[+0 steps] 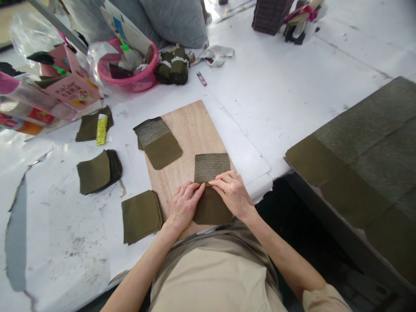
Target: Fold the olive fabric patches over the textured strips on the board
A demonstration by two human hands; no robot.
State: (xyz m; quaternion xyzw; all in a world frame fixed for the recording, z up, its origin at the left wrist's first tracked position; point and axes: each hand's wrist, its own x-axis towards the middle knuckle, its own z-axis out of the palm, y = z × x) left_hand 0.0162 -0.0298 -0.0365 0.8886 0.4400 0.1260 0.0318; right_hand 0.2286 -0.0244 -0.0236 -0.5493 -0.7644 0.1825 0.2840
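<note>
An olive fabric piece [212, 208] with a grey-speckled upper part lies on a thin wooden board [191, 125], close to my body. My left hand [186, 203] and my right hand [233, 194] rest on it from either side, fingers bent and thumbs nearly meeting at the seam between the speckled and plain parts. Both hands pinch the cloth there. Farther up the board, partly over its left edge, sits a small pile of similar two-tone pieces [162, 149]. A stack of plain olive squares [141, 214] is left of my left hand.
More olive pieces [94, 173] lie at left, and a yellow glue tube [102, 129] rests on another pile. Behind stand a pink basket [130, 84], rolled olive bundles [178, 67] and small thread snips [201, 79]. Joined two-tone pieces [367, 164] cover a surface at right, across a dark gap.
</note>
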